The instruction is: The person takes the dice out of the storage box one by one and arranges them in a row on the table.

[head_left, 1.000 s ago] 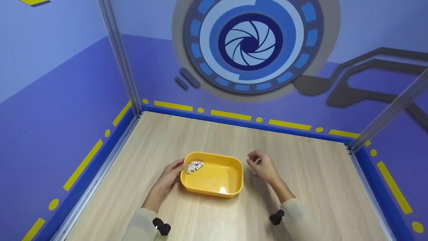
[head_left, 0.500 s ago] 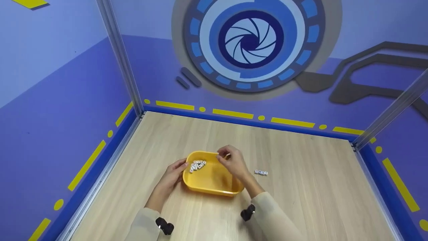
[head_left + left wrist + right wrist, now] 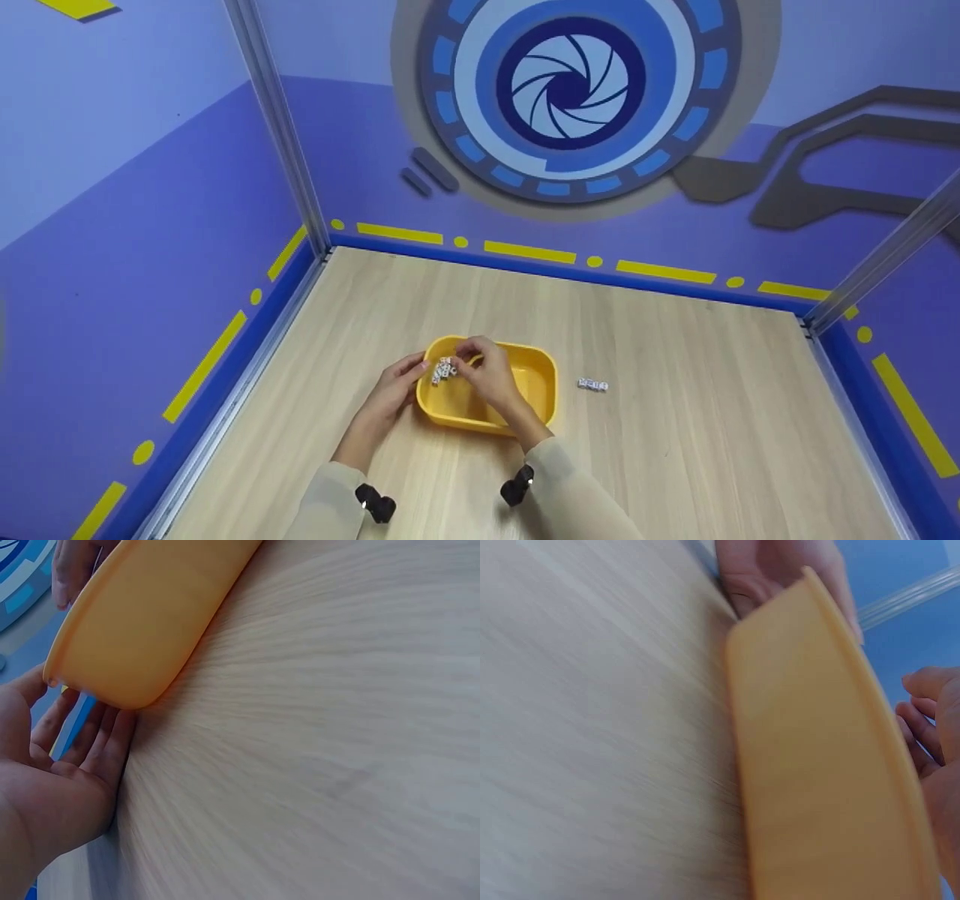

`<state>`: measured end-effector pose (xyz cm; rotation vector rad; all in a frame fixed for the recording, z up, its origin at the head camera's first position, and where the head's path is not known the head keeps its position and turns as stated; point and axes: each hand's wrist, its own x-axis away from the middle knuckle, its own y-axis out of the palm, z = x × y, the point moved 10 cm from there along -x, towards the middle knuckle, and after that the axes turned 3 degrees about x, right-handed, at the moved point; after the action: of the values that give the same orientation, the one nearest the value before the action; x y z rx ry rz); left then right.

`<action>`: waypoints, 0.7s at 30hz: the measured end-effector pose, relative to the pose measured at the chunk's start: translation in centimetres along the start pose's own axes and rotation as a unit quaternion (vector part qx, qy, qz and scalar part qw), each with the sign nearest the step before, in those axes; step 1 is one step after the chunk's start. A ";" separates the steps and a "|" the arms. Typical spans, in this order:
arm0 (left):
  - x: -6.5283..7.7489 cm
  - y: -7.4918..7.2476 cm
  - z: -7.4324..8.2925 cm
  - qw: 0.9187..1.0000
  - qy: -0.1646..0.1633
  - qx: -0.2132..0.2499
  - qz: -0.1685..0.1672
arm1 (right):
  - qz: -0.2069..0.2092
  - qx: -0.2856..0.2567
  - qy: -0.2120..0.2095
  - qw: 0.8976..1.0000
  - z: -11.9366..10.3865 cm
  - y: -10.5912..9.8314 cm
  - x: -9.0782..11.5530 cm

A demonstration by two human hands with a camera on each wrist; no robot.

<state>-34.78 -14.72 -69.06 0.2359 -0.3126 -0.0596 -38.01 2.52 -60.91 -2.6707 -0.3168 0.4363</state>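
A yellow plastic box (image 3: 536,384) with rounded corners stands on the table. In its left end lies a small heap of white cubes (image 3: 443,370) with dark and reddish marks, too small to read. The left hand (image 3: 394,390) grips the box's left end, thumb on the rim and fingers against the outer wall; the left wrist view shows this hand (image 3: 64,772) from the palm side. Over the box, the right hand (image 3: 487,375) reaches its fingertips down by the heap. In the right wrist view, thumb and fingers (image 3: 922,736) stand apart, with nothing visible between them.
A short row of similar white cubes (image 3: 592,385) lies on the wooden table (image 3: 675,390), right of the box. Blue and purple panels (image 3: 465,261) with metal corner posts (image 3: 289,142) bound the table at the back and sides.
The right hand has moved left from beside the row of cubes, across the box, to the heap. The row on the table is now uncovered. The left hand keeps its grip.
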 end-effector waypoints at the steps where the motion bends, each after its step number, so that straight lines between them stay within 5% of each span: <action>1: 0.0 0.0 0.0 1.000 0.001 0.002 -0.002 | -0.002 0.002 0.006 1.000 0.2 0.3 0.0; 21: 0.2 0.3 0.2 1.000 0.002 0.008 -0.012 | -0.057 0.118 -0.034 0.991 0.9 2.8 0.3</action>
<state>-34.66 -14.45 -68.77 0.2553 -0.3065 -0.0814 -37.58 0.48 -62.98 -2.3985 -0.4082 0.4964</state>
